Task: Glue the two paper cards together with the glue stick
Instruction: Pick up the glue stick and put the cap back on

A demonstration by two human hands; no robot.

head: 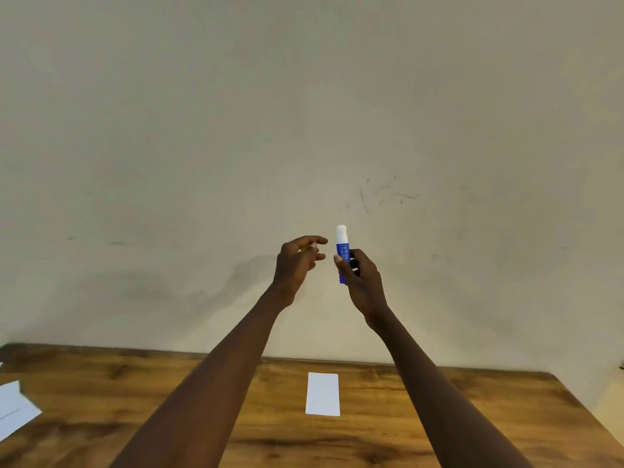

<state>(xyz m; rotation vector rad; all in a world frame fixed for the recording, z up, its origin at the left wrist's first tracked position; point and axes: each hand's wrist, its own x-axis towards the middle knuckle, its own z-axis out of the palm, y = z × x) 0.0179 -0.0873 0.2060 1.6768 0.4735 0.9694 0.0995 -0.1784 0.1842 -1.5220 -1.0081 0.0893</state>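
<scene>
The right hand grips the blue plastic glue stick upright and well above the table, its smooth white tip bared and pointing to 12 o'clock. The left hand, just beside it at 9 o'clock, has curled fingers that seem to pinch a small yellow cap. The coming move likely turns on 1 relation: the flat white rectangular card lies at 6 o'clock of the stick on the grained wooden table, long axis 12 to 6, with the right hand slightly nearer, while another white paper sits far off at the card's 9 o'clock.
</scene>
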